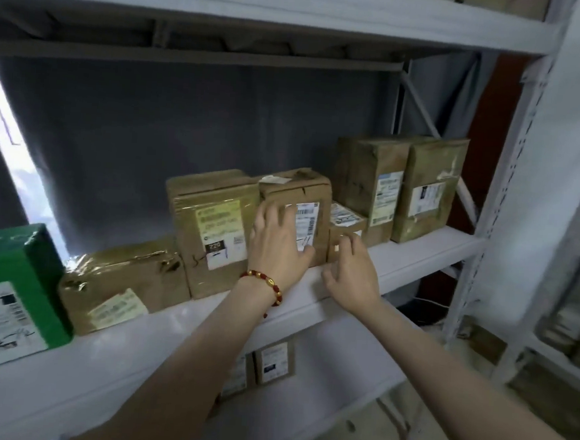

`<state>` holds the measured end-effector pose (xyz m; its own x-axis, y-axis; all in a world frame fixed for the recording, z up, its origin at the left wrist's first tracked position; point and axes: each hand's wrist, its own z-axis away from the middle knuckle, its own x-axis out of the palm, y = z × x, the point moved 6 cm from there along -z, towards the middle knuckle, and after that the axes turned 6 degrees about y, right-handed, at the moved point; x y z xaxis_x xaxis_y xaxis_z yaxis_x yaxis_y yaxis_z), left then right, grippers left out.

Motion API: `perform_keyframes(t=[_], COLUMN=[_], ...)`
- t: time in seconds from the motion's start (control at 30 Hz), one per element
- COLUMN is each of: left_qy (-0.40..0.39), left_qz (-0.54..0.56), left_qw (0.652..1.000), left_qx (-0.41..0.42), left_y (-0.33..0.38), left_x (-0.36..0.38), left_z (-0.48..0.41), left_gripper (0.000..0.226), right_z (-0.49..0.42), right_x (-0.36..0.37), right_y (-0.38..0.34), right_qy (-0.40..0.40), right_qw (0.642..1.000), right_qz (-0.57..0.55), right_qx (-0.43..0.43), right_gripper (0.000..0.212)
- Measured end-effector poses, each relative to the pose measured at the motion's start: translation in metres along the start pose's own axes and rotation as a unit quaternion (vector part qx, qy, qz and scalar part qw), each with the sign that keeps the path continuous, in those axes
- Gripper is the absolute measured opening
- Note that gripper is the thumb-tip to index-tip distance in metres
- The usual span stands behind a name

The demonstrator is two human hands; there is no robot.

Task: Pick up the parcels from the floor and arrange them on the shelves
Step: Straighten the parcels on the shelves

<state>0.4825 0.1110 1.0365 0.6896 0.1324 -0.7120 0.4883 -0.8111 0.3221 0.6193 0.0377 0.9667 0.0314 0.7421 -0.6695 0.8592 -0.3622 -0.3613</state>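
Fingers [272, 218] of my left hand [279, 253] lie spread flat against the labelled front of the brown parcel [304, 190], which stands on the shelf [416, 259]. My right hand [351, 275] hovers loosely curled at the small box [345, 218] beside it, gripping nothing. I judge this the squaring-up step; next I'd push both gently back into the row.

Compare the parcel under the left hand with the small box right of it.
The parcel stands much taller than the small box. The parcel's label faces front; the small box's large label faces up. The left hand lies flat on the parcel; the right hand curls its fingers at the small box. Both are brown cardboard on one shelf.
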Motion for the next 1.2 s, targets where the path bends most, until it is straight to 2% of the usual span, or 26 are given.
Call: perform_keyframes(t=[0.13,0.23,0.37,0.57,0.67,0.77,0.87,1.07,1.2], left_qy=[-0.016,0.000,0.041,0.042,0.015,-0.021,-0.058,-0.077,-0.123], left_qz=[-0.005,-0.019,-0.064,-0.043,-0.018,-0.009,-0.038,-0.108,-0.141], left_qw=[1.000,0.999,0.995,0.994,0.993,0.991,0.993,0.989,0.981], left_qx=[0.010,0.041,0.058,0.087,0.119,0.134,0.094,0.066,0.045], left_y=[0.037,0.053,0.064,0.094,0.114,0.134,0.143,0.153,0.159], left_x=[0.027,0.037,0.044,0.068,0.084,0.099,0.115,0.125,0.119], left_z=[-0.030,-0.058,-0.099,-0.147,-0.169,-0.199,-0.228,-0.245,-0.241], left_gripper=[0.065,0.069,0.070,0.070,0.072,0.076,0.075,0.047,0.048], right_z=[-0.027,-0.051,-0.074,-0.113,-0.139,-0.169,-0.195,-0.226,-0.238], right_x=[0.008,0.019,0.017,-0.024,-0.057,-0.090,-0.119,-0.168,-0.197], right_y=[0.054,0.085,0.118,0.172,0.184,0.182,0.176,0.152,0.128], right_qy=[-0.037,-0.040,0.033,0.140,0.196,0.219,0.237,0.286,0.324], right_qw=[0.988,0.979,0.966,0.949,0.951,0.960,0.962,0.949,0.924], right_qz=[-0.082,-0.115,-0.139,-0.137,-0.125,-0.110,-0.110,-0.130,-0.145], right_qx=[0.121,0.165,0.215,0.246,0.205,0.134,0.076,-0.042,-0.139], right_gripper=[0.056,0.061,0.077,0.080,0.077,0.072,0.068,0.042,0.035])
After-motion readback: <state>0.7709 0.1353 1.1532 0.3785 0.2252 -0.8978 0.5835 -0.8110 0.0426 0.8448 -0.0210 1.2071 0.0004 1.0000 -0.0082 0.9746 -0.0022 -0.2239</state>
